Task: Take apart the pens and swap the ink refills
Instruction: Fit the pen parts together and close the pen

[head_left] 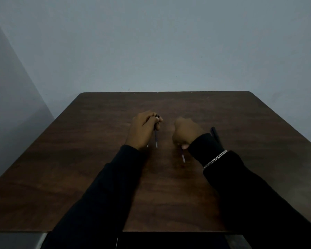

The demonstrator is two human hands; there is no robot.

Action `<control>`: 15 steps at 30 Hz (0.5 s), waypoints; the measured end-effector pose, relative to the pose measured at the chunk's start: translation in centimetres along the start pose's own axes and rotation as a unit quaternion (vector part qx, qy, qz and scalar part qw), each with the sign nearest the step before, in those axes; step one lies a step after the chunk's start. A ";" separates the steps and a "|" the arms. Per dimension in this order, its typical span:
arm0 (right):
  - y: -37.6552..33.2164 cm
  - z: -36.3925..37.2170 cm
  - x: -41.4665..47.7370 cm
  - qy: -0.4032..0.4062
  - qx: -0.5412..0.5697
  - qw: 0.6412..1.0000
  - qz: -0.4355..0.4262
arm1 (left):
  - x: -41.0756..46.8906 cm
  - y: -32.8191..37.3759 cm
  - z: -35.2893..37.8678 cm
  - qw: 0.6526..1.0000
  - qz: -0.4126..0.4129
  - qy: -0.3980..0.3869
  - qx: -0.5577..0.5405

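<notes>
Two thin refills show near the middle of the dark wood desk [97, 168]. The left refill [156, 139] is a slim, pale bluish rod with a lighter near end, running from the left hand [144, 130] back toward the viewer. Its far end is lost under the curled fingers, where a small dark pen part [157, 116] peeks out at the fingertips. That hand is closed around these pieces; whether the rod is still seated in a barrel cannot be told. A second pale tip [147, 145] shows just beside the left wrist, too small to identify.

The right refill [183, 156] is the same thin, pale rod, sticking out at about 6 o'clock from the right hand [186, 132], which is fisted and pinches its far end.

A dark pen barrel [214, 133] lies on the desk at 3 o'clock of the right hand, partly hidden by the black sleeve [208, 146]. A silver chain bracelet [215, 159] circles that sleeve.

No writing is legible anywhere.
</notes>
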State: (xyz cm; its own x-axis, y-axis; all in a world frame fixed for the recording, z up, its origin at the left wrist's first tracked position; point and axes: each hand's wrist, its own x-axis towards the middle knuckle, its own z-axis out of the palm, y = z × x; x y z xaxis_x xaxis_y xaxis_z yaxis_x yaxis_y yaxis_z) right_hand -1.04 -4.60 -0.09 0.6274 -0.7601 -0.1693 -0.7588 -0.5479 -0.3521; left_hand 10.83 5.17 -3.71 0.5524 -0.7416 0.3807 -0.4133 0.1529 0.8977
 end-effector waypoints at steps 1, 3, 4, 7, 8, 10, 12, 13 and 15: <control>-0.2 0.3 0.2 0.006 -0.005 1.000 0.000 | 0.0 0.0 0.0 1.000 0.002 -0.001 0.002; -0.5 1.0 0.4 0.021 -0.035 0.999 -0.003 | 0.1 -0.1 0.0 1.000 0.005 0.000 0.005; -0.6 1.4 0.5 0.025 -0.050 0.998 -0.006 | 0.1 -0.1 0.0 1.000 0.007 0.000 0.007; -0.4 1.2 0.5 0.025 -0.043 0.999 -0.017 | 0.2 -0.2 0.0 1.000 0.016 -0.004 0.009; -0.1 0.7 0.5 0.029 -0.027 0.999 -0.029 | 0.2 -0.3 0.0 1.000 0.020 -0.005 0.011; 0.9 -0.8 0.4 0.056 0.023 0.997 -0.050 | 0.2 -0.3 -0.1 1.000 0.026 -0.010 0.012; 2.1 -2.6 0.2 0.105 0.117 0.984 -0.087 | 0.2 -0.3 0.0 0.999 0.034 -0.020 0.017; 2.8 -3.3 0.1 0.127 0.173 0.970 -0.113 | 0.2 -0.3 0.0 0.999 0.038 -0.026 0.023; 4.1 -4.1 0.0 0.148 0.302 0.929 -0.152 | 0.1 -0.3 0.2 0.998 0.037 -0.037 0.031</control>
State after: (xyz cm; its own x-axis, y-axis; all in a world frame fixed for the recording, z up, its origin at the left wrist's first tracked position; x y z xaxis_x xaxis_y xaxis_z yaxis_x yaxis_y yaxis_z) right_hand -4.89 -8.30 2.25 0.6540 -0.7134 0.2517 -0.2606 -0.5249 -0.8103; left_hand 10.89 4.93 -3.93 0.4643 -0.7763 0.4263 -0.4961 0.1708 0.8513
